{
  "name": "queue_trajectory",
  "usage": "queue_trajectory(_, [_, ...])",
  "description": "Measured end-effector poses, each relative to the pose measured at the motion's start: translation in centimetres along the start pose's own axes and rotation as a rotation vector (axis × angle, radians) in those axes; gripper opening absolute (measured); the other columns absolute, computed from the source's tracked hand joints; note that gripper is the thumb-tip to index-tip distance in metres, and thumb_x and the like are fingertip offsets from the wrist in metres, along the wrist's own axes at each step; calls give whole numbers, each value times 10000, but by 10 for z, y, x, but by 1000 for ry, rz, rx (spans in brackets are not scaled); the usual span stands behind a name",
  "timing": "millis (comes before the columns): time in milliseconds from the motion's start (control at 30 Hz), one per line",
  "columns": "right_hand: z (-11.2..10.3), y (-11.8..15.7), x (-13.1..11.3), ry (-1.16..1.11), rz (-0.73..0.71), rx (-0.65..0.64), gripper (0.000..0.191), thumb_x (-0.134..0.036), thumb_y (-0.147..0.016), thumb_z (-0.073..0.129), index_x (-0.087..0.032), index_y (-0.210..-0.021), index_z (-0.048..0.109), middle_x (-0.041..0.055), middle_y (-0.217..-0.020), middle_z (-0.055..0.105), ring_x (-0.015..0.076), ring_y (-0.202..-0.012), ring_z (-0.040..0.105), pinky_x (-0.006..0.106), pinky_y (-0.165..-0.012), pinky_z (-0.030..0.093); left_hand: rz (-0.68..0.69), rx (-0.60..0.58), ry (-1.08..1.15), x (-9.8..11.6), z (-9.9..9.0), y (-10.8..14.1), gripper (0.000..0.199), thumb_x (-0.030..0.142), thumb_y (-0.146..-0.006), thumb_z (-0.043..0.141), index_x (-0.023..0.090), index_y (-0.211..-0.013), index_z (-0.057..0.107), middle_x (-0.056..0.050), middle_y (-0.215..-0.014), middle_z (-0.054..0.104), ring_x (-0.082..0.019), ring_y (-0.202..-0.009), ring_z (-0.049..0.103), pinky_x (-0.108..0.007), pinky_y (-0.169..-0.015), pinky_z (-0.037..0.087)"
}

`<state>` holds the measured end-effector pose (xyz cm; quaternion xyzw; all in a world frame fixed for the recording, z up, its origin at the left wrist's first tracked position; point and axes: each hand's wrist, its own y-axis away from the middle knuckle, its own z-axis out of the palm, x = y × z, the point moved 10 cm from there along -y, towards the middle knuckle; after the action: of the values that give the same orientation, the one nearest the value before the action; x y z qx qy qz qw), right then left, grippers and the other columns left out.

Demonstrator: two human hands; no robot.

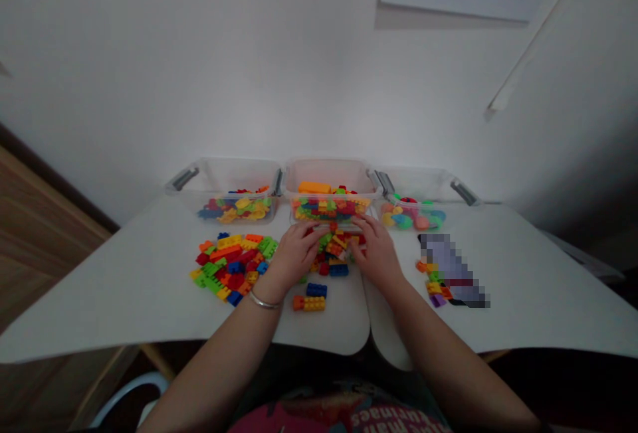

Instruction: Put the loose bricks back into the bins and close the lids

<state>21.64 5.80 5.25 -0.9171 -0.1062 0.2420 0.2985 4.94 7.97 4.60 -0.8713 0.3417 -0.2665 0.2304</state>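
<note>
Forearms [214, 373] enter from the lower edge, a silver bangle [263, 301] on the left wrist. Left grip [295, 255] and right grip [377, 254] rest palm-down, fingers spread, on a loose pile of plastic building bricks [335, 252] on the bench [109, 293]; whether either is clamped on a brick cannot be told. Pile lies just before the middle clear bin [329, 177], which holds more bricks. A second brick heap [232, 265] lies left; a left bin [234, 177] and a right bin [419, 184] flank the middle one.
</note>
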Motion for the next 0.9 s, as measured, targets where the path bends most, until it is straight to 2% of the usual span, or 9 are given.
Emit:
queue_trajectory(200, [-48,55,58,477,216,-27,461,-356,-911,533,-98,-1288,598,224,-1371,566,379,-1280,502,534,-1063,413,24,-56,-28,2,9,2,387,149,-897,540,212,-1257,668,-111,-1279,638,-268,-1178,558,-490,-1030,491])
queue_trajectory(267, [-52,73,71,549,255,-51,487,-361,-925,509,-78,-1315,578,228,-1395,557,382,-1315,481,547,-1097,376,21,-54,-32,2,9,2,382,147,-895,540,211,-1247,673,-112,-1265,644,-268,-1165,565,-491,-1019,500])
queue_trajectory(367, [-43,88,85,574,270,-127,516,-348,-938,481,-35,-1341,556,238,-1399,565,373,-1338,477,539,-1119,359,21,-57,-32,2,9,1,364,154,-899,539,211,-1228,682,-109,-1237,653,-266,-1143,576,-485,-1007,509])
queue_trajectory(467, [-30,85,92,533,272,-179,515,-338,-945,462,0,-1317,573,240,-1372,592,358,-1312,512,503,-1118,378,24,-46,-17,3,7,1,354,165,-911,529,225,-1225,682,-102,-1224,655,-258,-1147,578,-478,-1015,505])
queue_trajectory(567, [-18,69,95,464,270,-204,504,-334,-930,482,3,-1285,603,233,-1339,619,346,-1290,536,468,-1115,399,21,-34,-4,3,5,1,345,170,-922,516,229,-1218,683,-102,-1217,657,-252,-1139,582,-480,-1012,508])
queue_trajectory(700, [-8,47,90,344,225,-187,454,-222,-884,486,-21,-1264,633,205,-1323,640,306,-1291,542,435,-1122,414,37,-39,-6,5,6,1,346,164,-919,517,203,-1223,678,-111,-1202,665,-253,-1129,584,-475,-1007,511])
queue_trajectory(800, [-14,42,81,339,169,-106,420,-208,-869,494,-81,-1226,676,158,-1314,656,316,-1368,458,472,-1150,379,37,-41,-11,5,6,1,356,155,-906,527,205,-1227,674,-108,-1201,668,-252,-1121,585,-469,-996,517])
queue_trajectory(900, [-27,53,79,454,181,-52,409,-276,-875,524,-95,-1201,691,182,-1331,634,378,-1397,395,562,-1137,353,21,-55,-14,4,7,0,356,154,-901,529,209,-1220,676,-103,-1201,670,-252,-1113,588,-471,-991,520])
